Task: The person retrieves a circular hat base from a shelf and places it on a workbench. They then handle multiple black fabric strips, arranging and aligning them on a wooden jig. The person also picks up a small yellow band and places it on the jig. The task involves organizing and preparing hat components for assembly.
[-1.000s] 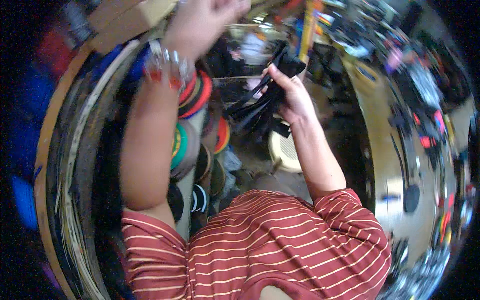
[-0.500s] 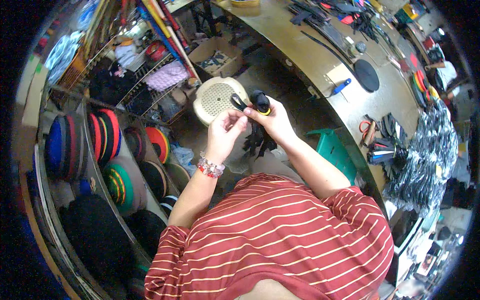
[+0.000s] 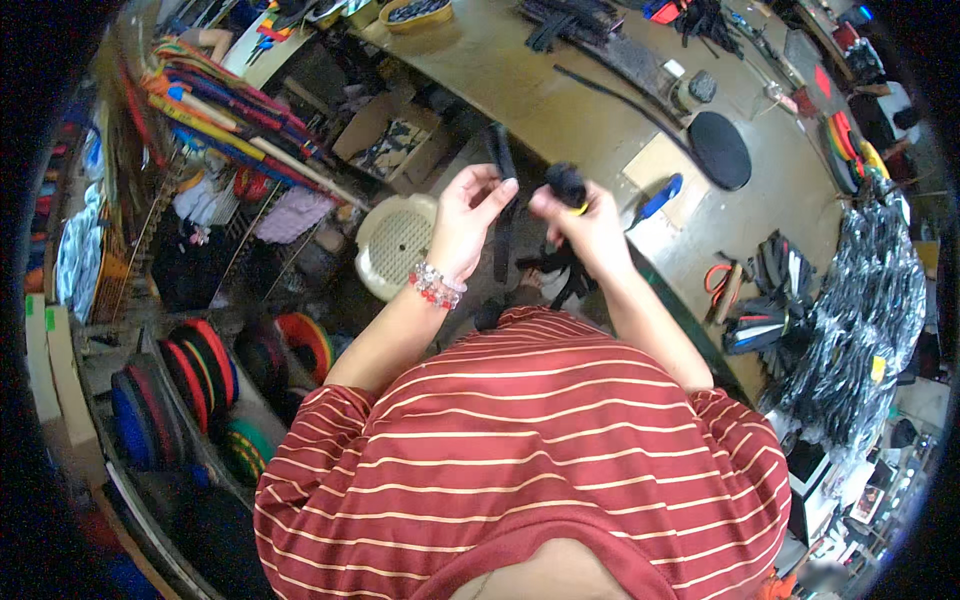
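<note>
My left hand [image 3: 466, 217], with a beaded bracelet at the wrist, pinches a black strap [image 3: 502, 150] between thumb and fingers. The strap stands up above the fingertips, and a dark length hangs below them. To its right, my right hand [image 3: 600, 235] is wrapped round a bundle of black straps [image 3: 566, 181], with a bit of yellow showing at the grip. Loose black ends dangle beneath this hand. A gap separates the two hands.
A beige perforated stool [image 3: 385, 245] stands to the left, near a cardboard box [image 3: 425, 165] of scraps. On the worktable [image 3: 480, 80] lie a blue-handled tool [image 3: 660, 198], a black oval piece [image 3: 719, 150] and orange-handled scissors [image 3: 716, 282]. Rolls of coloured webbing [image 3: 198, 372] fill the lower-left rack.
My hands have moved apart, the left one drawing the black strap away from the bundle in my right. My view has shifted, bringing more of the table's far end into sight.
</note>
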Demonstrator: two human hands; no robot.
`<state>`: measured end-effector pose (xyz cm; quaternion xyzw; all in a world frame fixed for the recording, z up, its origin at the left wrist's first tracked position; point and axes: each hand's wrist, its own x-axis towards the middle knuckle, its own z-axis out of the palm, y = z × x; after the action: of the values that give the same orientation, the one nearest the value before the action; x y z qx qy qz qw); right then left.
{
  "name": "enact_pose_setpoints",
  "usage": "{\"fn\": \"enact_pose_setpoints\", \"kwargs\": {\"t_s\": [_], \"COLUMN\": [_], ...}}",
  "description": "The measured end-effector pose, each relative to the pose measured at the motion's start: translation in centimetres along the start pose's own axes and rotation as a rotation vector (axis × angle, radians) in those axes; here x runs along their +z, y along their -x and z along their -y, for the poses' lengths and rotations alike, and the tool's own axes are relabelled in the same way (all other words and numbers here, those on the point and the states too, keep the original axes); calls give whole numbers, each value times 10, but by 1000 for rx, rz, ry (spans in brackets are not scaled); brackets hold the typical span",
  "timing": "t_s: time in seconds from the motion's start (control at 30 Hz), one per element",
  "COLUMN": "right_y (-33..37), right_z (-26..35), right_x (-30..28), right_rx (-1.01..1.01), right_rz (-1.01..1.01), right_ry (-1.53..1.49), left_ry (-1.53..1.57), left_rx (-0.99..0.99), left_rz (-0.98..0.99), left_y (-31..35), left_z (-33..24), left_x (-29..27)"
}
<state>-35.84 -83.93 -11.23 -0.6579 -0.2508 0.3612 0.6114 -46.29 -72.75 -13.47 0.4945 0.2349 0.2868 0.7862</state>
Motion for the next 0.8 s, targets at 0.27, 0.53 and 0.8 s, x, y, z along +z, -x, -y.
{"fn": "enact_pose_setpoints", "kwargs": {"t_s": [0.27, 0.53, 0.8], "right_y": [-46, -114, -229], "right_z": [11, 18, 53], "right_x": [-8, -36, -33], "right_rx": [46, -25, 122], "right_rz": [-24, -184, -200], "right_ry": [133, 167, 381], "left_ry": [-50, 99, 97], "left_rx": [267, -208, -279], "left_rz": [-103, 314, 142], "left_y": [-57, -151, -385], "left_z": [17, 7, -21], "left_x": [36, 41, -72]}}
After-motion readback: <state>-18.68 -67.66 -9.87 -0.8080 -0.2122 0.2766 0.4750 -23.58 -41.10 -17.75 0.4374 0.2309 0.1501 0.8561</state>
